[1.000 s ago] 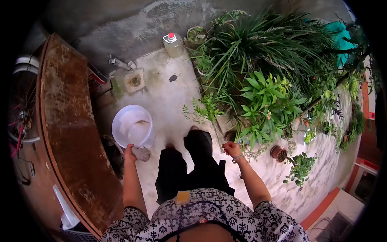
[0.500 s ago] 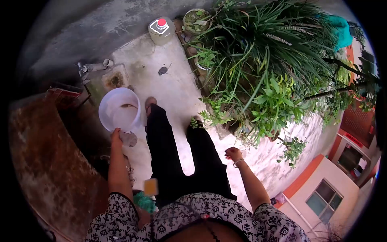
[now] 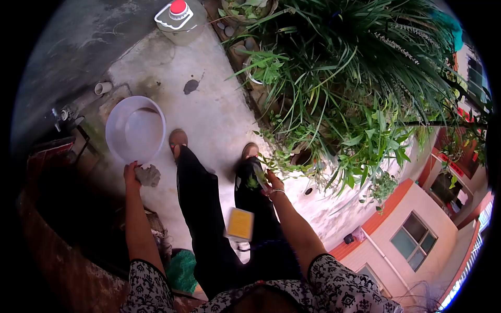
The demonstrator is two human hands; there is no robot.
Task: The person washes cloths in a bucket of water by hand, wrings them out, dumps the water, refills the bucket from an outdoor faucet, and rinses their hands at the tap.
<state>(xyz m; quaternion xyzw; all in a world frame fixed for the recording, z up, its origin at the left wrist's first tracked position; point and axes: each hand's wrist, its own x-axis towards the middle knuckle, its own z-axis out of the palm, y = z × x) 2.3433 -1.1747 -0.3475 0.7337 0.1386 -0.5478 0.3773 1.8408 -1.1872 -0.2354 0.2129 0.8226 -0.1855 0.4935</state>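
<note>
My left hand [image 3: 131, 176] is closed at the near rim of a round white plastic basin [image 3: 118, 117], with a crumpled grey cloth [image 3: 148, 176] beside its fingers. A shallow pale content or the bare bottom shows inside the basin; I cannot tell which. In front of my trouser leg, my right hand [image 3: 273, 182] is closed around some green leaves [image 3: 253, 183] at the edge of the plant bed. A pale, see-through-looking patch lies by its fingers, too blurred to name. A bracelet circles the right wrist.
Dense green plants [image 3: 334, 78] fill the bed on the right. A big clear jug with a red cap [image 3: 178, 7] stands by the wall. A pipe end [image 3: 103, 88] and a tap [image 3: 63, 113] are at left. A yellow square tag [image 3: 240, 224] dangles before me.
My right hand has moved inward and forward, from beside my leg to the leaves. The basin and left hand sit further left in view, and the jug is nearer the top edge.
</note>
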